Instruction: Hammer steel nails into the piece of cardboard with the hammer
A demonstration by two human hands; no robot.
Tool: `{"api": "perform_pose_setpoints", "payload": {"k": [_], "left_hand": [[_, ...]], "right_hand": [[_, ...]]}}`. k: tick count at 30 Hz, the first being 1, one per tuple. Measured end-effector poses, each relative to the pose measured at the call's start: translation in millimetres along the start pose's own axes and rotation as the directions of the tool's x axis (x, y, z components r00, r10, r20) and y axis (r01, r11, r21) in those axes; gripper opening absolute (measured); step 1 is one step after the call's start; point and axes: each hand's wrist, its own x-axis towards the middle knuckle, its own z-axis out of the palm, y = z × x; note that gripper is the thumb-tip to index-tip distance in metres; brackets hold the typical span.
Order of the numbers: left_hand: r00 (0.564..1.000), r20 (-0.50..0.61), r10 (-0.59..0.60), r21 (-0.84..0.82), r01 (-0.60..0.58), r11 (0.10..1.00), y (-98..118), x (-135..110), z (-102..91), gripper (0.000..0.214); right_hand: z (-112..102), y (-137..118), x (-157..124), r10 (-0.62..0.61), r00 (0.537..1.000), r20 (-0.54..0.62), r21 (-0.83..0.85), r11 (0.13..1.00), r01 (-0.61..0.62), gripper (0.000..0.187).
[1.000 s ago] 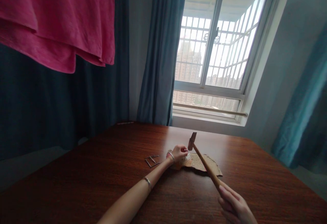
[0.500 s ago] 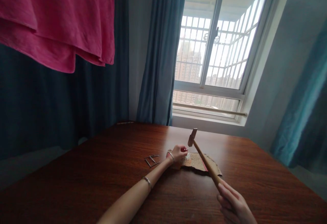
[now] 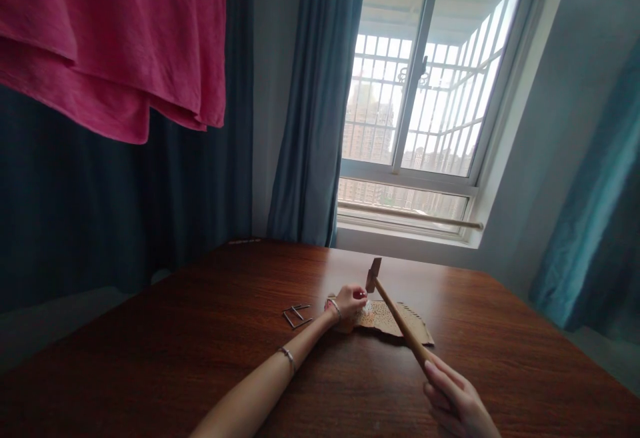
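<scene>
My right hand (image 3: 457, 391) is wrapped round the wooden handle of a hammer (image 3: 400, 321). The hammer's head is up in the air, just right of and slightly above my left fingertips. With its fingers pinched together, my left hand (image 3: 351, 299) rests at the left part of a torn piece of cardboard (image 3: 387, 319). Whatever sits in that pinch is too small to make out. Part of the cardboard is hidden under my left hand and behind the hammer handle. Several nails (image 3: 296, 315) lie on the table left of my left hand.
The brown wooden table (image 3: 200, 358) reaches back to the wall under a barred window (image 3: 410, 125). Blue curtains (image 3: 313, 125) hang behind its far edge. A pink cloth (image 3: 125, 45) hangs at the upper left, above the table's level.
The hammer's head has come down a little and slightly left, closer to my left fingers. My left hand has stayed at the cardboard in the same pinch.
</scene>
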Motion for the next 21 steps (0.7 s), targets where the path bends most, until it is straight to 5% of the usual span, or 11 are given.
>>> {"api": "perform_pose_setpoints", "payload": {"k": [21], "left_hand": [[1.0, -0.013, -0.003, 0.016, 0.003, 1.0, 0.0, -0.8, 0.5, 0.018]], "right_hand": [[-0.1, -3.1, -3.2, 0.005, 0.999, 0.042, -0.027, 1.0, -0.004, 0.065]]}}
